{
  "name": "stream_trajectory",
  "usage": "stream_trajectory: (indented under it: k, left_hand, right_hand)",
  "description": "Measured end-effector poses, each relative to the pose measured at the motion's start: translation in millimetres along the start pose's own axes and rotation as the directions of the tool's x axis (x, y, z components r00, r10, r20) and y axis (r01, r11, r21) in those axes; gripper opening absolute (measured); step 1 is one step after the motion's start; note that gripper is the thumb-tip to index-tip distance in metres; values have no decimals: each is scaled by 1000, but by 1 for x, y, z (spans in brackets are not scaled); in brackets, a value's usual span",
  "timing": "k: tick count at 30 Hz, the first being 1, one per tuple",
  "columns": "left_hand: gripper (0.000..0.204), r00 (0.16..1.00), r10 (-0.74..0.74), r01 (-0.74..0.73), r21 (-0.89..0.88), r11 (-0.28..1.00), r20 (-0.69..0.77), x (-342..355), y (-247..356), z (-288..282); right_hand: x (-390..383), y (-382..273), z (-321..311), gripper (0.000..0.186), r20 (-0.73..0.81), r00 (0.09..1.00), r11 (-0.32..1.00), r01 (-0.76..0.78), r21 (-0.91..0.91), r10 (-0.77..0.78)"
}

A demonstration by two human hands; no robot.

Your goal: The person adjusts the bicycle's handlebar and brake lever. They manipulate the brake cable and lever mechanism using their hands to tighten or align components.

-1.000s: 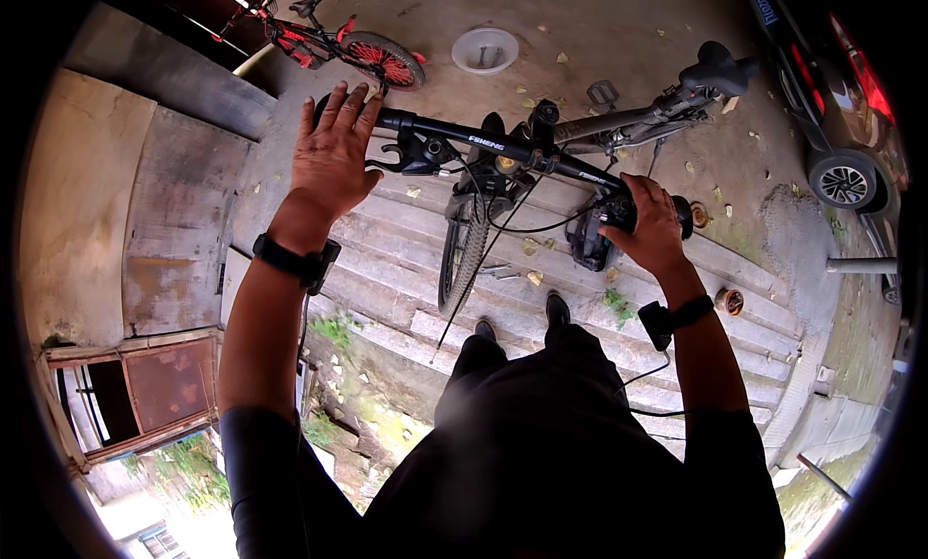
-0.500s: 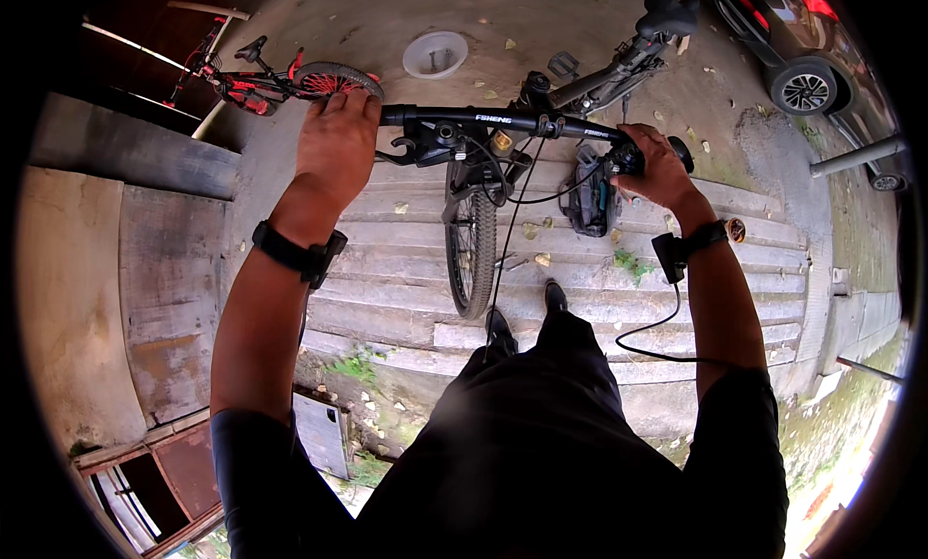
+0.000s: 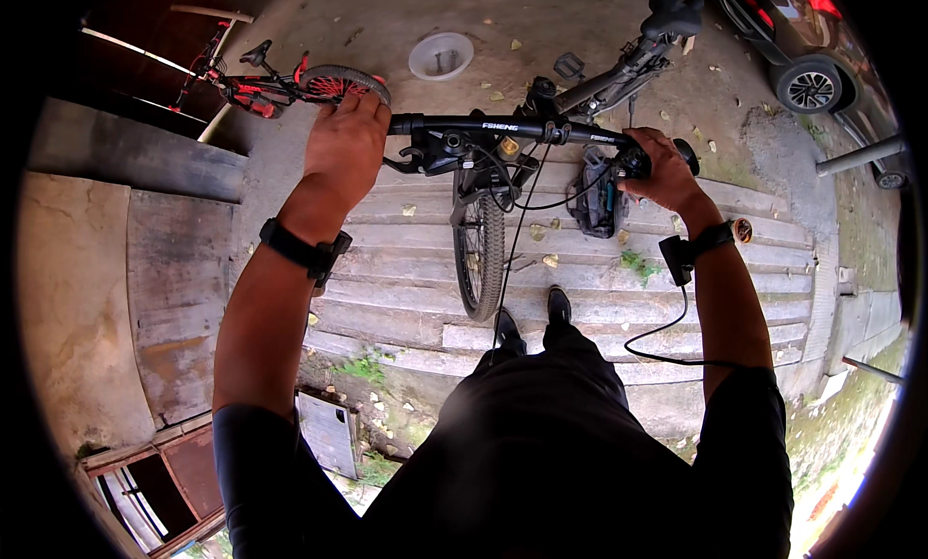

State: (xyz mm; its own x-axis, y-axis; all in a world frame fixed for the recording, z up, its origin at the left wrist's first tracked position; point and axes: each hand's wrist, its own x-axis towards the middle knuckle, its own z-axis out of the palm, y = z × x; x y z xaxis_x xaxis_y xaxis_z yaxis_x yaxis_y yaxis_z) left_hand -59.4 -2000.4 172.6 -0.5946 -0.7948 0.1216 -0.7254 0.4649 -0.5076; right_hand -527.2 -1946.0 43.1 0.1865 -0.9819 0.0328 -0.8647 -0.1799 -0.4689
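Facing me stands a black bicycle, its handlebar [image 3: 522, 129] crossing the upper middle of the view. My left hand [image 3: 343, 148] is closed over the left end of the bar, beside a black brake lever [image 3: 406, 164]. At the other end my right hand [image 3: 665, 177] wraps the grip, whose black tip shows past the fingers. Cables loop below the bar. The knobbly front tyre [image 3: 493, 254] points toward my feet, turned slightly off the frame's line. Farther back are the saddle [image 3: 672, 17] and a pedal [image 3: 568, 66].
Broad stone steps [image 3: 387, 240] lie under the wheel and my shoes. A dark open bag [image 3: 597, 196] sits right of the wheel. Behind are a white basin [image 3: 440, 56], a red-and-black bicycle [image 3: 280, 87] and a parked car [image 3: 807, 83]. A cable hangs from my right wristband.
The handlebar and both hands sit slightly lower and farther right in view, as does most of the surroundings. Both hands keep their hold on the bar.
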Motion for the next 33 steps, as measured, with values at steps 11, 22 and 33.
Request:
stream_trajectory:
  k: [11, 22, 33]
  left_hand:
    - [94, 951, 25, 67, -282, 957, 309, 1, 2, -28]
    - [94, 975, 2, 80, -359, 930, 224, 1, -1, -22]
    - [92, 985, 25, 45, -400, 916, 168, 6, 1, -21]
  right_hand:
    - [0, -3, -4, 93, 33, 999, 1000, -26, -14, 27]
    - [-4, -3, 1, 95, -29, 998, 999, 49, -16, -49]
    - [-41, 10, 3, 95, -222, 975, 999, 13, -41, -22]
